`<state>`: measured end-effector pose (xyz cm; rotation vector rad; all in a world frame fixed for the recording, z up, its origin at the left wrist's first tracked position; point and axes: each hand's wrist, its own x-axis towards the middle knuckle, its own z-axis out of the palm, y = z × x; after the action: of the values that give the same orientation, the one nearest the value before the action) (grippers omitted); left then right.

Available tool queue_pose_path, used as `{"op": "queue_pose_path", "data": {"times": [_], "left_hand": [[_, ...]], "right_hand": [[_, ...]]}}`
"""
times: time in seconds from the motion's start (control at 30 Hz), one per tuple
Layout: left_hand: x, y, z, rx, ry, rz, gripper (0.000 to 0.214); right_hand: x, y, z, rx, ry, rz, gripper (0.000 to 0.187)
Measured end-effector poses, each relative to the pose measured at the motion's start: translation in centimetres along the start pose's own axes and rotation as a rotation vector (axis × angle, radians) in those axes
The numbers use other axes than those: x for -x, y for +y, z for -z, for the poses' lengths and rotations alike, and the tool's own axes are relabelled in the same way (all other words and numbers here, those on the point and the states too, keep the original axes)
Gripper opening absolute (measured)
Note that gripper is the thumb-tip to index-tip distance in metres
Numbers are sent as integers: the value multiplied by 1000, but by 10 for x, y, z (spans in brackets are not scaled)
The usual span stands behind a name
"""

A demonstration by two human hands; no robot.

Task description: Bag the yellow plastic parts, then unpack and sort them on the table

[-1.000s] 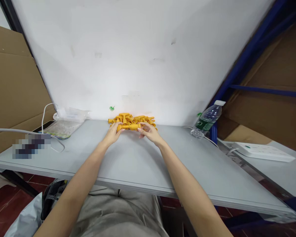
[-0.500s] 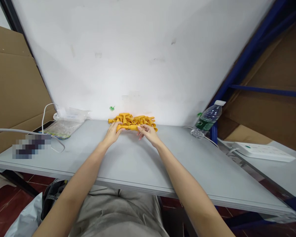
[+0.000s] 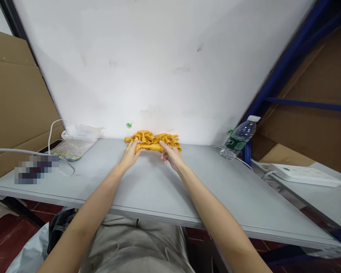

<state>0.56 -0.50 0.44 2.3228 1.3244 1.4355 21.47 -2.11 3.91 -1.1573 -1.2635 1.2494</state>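
A yellow ribbed plastic handle-like piece (image 3: 150, 147) lies level between my two hands, just in front of a pile of yellow plastic parts (image 3: 143, 134). My left hand (image 3: 130, 154) is closed around its left end. At its right end, the thumb and fingers of my right hand (image 3: 172, 155) grip the tip, with the other fingers curled below. The pile includes T-shaped parts and round-mouthed, cup-like ones; my hands and the held piece cover part of it.
Behind the grey table (image 3: 156, 185) rises a white wall (image 3: 159, 68). A tilted water bottle (image 3: 240, 137) stands right; a clear plastic bag (image 3: 79, 142) and white cable (image 3: 49, 134) lie left. A white power strip (image 3: 304, 175) rests beyond the table's right edge.
My right hand has slid slightly right along the yellow piece, so more of its right end shows. My left hand stays nearly in place, still holding the left end.
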Motion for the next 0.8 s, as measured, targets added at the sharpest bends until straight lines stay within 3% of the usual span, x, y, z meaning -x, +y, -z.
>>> {"op": "queue_pose_path", "data": {"times": [0.17, 0.3, 0.43, 0.8], "left_hand": [[-2, -4, -1, -4, 13, 13, 22], [-2, -7, -2, 4, 27, 24, 22], [-2, -5, 0, 15, 7, 27, 21], [-1, -1, 3, 23, -1, 24, 21]], "right_hand": [[-1, -1, 7, 54, -55, -22, 49], [-4, 4, 14, 74, -159, 193, 52], [-6, 8, 13, 93, -162, 334, 51], [7, -4, 6, 132, -151, 275, 56]]}}
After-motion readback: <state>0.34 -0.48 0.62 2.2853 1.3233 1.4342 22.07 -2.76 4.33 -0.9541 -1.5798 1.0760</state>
